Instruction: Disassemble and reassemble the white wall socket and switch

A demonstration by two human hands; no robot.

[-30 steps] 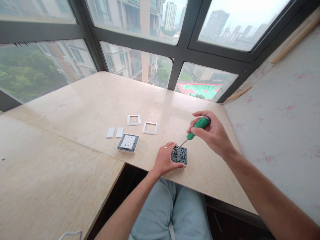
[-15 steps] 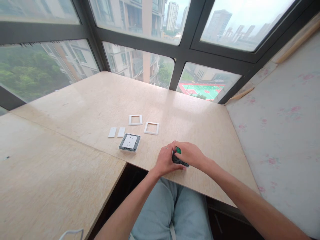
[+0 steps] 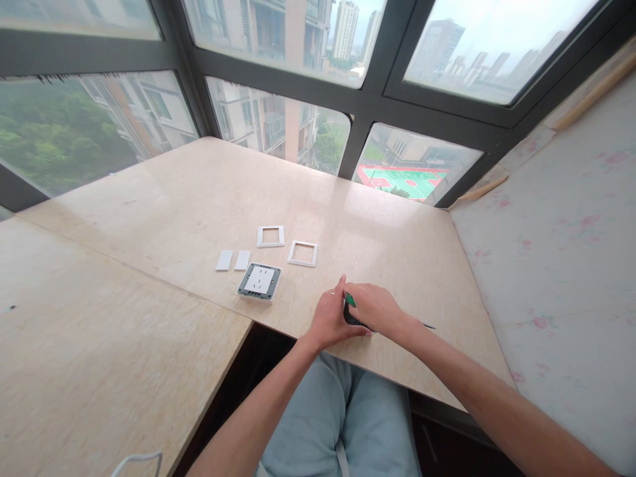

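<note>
My left hand [image 3: 332, 319] is wrapped round the left side of a dark, box-like part [image 3: 354, 317] near the table's front edge. My right hand [image 3: 373, 307] is closed over its top, beside a small green piece [image 3: 350, 299] that shows between the hands. What the right fingers grip is largely hidden. A thin dark rod tip [image 3: 428, 326] sticks out beyond my right wrist. Left of my hands lies a socket module [image 3: 259, 281] with a white face and grey surround.
Two white frames [image 3: 271, 227] [image 3: 303, 264] and two small white plates [image 3: 224, 260] [image 3: 242, 260] lie behind the socket module. A white cable [image 3: 136, 457] is at the lower left. Windows stand behind the table [image 3: 163, 192], a papered wall [image 3: 556, 265] at right.
My left index finger now points up more. My right hand has turned slightly over the dark part, and the thin rod tip has come into view beyond the wrist. The view has shifted a little.
</note>
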